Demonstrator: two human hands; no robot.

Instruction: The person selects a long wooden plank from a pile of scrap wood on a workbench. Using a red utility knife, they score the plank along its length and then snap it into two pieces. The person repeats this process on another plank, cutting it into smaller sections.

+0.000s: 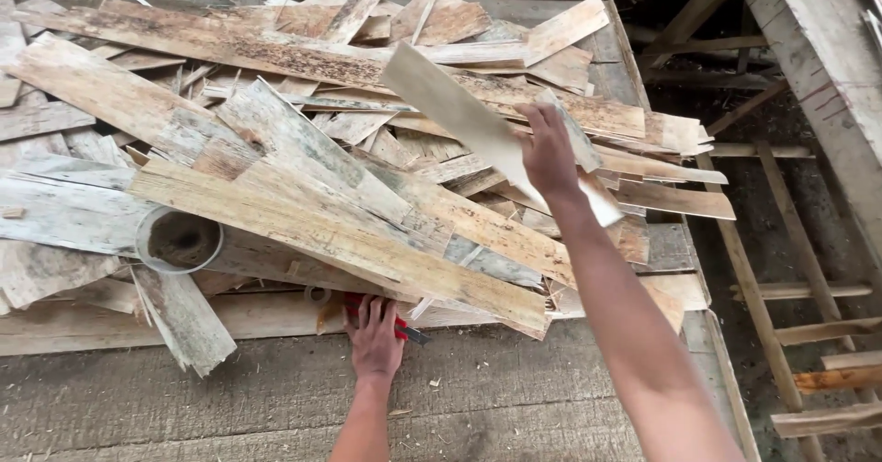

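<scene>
My right hand (pixel 549 154) is raised over a big heap of thin wood veneer pieces (pixel 303 177) and grips two pale strips: a long one (pixel 450 104) slanting up to the left, and a shorter grey one (pixel 574 131) beside the fingers. Down at the near edge of the heap, my left hand (pixel 375 333) rests palm-down on a red-handled tool (pixel 404 329), whose dark tip pokes out to the right. Most of the tool is hidden under the hand and the overhanging wood.
A grey tube (pixel 179 240) with an open round end lies in the pile at left. The heap rests on a worn wooden table (pixel 276 398). To the right, beyond the table's edge, stand a wooden ladder-like frame (pixel 790 287) and slanted planks (pixel 818 49).
</scene>
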